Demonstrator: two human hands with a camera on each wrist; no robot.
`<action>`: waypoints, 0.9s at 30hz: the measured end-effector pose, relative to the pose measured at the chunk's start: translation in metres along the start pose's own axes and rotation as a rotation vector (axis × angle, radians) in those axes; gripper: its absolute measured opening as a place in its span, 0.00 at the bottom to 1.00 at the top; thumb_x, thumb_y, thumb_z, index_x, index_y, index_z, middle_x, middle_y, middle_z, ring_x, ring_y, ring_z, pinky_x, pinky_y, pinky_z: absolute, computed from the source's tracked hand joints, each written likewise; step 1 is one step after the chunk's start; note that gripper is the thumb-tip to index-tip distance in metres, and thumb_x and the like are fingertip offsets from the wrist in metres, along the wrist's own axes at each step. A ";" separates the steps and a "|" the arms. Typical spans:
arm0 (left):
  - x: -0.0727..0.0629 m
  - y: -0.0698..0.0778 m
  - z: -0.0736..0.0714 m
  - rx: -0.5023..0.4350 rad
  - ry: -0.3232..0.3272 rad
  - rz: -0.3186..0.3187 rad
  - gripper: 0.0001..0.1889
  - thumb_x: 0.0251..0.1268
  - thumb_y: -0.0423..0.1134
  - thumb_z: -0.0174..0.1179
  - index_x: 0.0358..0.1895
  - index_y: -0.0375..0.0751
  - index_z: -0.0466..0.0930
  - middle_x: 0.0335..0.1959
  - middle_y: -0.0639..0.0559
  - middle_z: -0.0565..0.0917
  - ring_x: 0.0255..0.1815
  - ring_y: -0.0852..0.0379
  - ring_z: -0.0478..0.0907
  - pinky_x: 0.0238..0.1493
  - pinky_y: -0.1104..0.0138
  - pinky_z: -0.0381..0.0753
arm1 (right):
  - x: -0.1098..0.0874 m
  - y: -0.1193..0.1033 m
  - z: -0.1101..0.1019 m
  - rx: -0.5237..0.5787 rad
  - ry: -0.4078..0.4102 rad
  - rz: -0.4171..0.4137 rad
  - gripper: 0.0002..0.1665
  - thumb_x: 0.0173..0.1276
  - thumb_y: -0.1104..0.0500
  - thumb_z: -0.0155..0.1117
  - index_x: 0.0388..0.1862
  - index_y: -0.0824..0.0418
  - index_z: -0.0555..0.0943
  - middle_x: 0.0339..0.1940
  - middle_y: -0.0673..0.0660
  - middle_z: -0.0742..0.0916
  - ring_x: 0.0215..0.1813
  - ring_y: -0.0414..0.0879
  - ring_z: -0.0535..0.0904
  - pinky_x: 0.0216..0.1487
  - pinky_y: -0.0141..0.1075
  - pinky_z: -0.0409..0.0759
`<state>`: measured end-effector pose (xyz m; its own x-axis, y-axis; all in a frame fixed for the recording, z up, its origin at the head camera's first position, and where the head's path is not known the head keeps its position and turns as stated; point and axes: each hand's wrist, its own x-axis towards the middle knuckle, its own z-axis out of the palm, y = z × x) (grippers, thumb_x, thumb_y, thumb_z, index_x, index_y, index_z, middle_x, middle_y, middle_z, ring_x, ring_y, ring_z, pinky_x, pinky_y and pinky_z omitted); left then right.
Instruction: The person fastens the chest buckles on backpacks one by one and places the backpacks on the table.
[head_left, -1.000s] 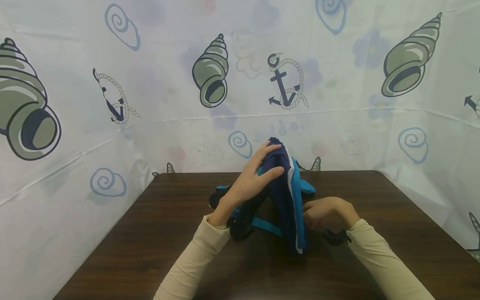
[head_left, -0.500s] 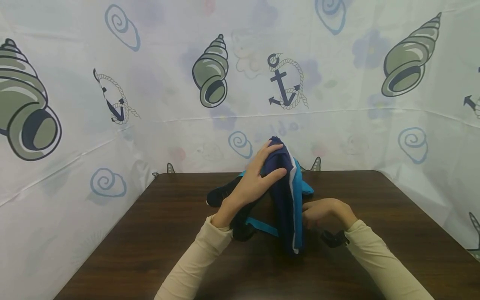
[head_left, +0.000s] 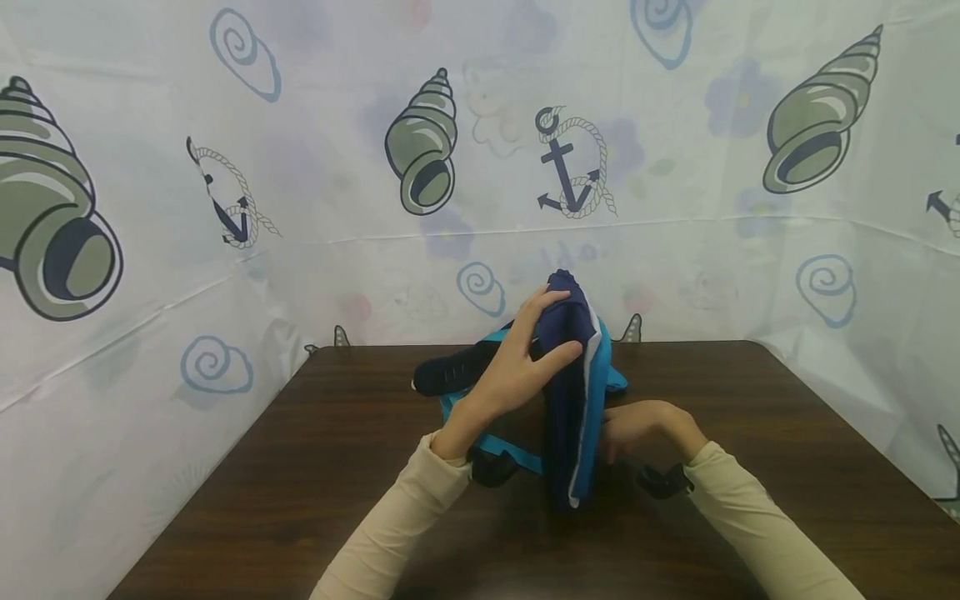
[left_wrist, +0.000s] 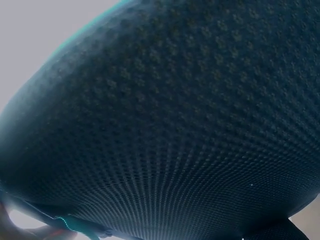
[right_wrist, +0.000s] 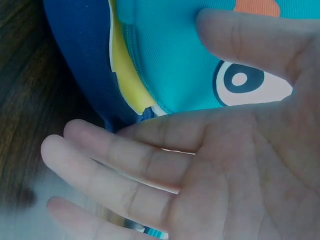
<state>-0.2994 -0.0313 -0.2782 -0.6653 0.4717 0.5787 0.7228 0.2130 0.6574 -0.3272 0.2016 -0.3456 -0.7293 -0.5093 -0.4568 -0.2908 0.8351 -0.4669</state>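
A small navy and light-blue backpack [head_left: 564, 417] stands on edge at the middle of the table, its narrow side toward me. My left hand [head_left: 510, 379] holds it high up, fingers over the upper part and thumb along the side. Dark mesh padding [left_wrist: 175, 100] fills most of the left wrist view, hiding that hand. At the bag's right face is my right hand [head_left: 647, 423]. In the right wrist view its fingers [right_wrist: 120, 185] stretch out mostly straight, with the thumb against the teal front, beside a printed eye [right_wrist: 242, 80].
A dark padded shoulder strap [head_left: 453, 371] sticks out leftward, and a light-blue webbing strap [head_left: 517, 454] hangs near the tabletop. The dark wooden table [head_left: 300, 500] extends around the bag. Behind it hangs a white curtain [head_left: 322, 275] printed with shells and anchors.
The backpack's lower end has swung left while its top has shifted slightly right with my left hand. The shoulder strap has risen into fuller view. My right hand has followed slightly left.
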 end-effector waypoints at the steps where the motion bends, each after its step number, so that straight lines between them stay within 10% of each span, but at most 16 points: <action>1: 0.000 0.000 0.001 0.003 0.005 -0.002 0.31 0.70 0.57 0.55 0.74 0.71 0.56 0.82 0.60 0.46 0.83 0.51 0.47 0.74 0.38 0.58 | 0.000 -0.001 0.000 0.013 0.005 0.005 0.14 0.70 0.62 0.54 0.50 0.67 0.79 0.44 0.58 0.86 0.46 0.49 0.83 0.52 0.45 0.84; 27: 0.001 0.001 0.014 0.036 0.036 0.045 0.31 0.70 0.52 0.56 0.74 0.63 0.58 0.82 0.56 0.47 0.83 0.51 0.47 0.75 0.39 0.56 | 0.007 -0.002 0.006 0.063 -0.064 -0.178 0.20 0.78 0.57 0.46 0.51 0.72 0.80 0.41 0.63 0.89 0.43 0.52 0.87 0.48 0.43 0.86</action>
<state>-0.2969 -0.0189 -0.2839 -0.6377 0.4506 0.6248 0.7581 0.2229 0.6129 -0.3278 0.1947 -0.3528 -0.6286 -0.6615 -0.4089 -0.3708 0.7171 -0.5901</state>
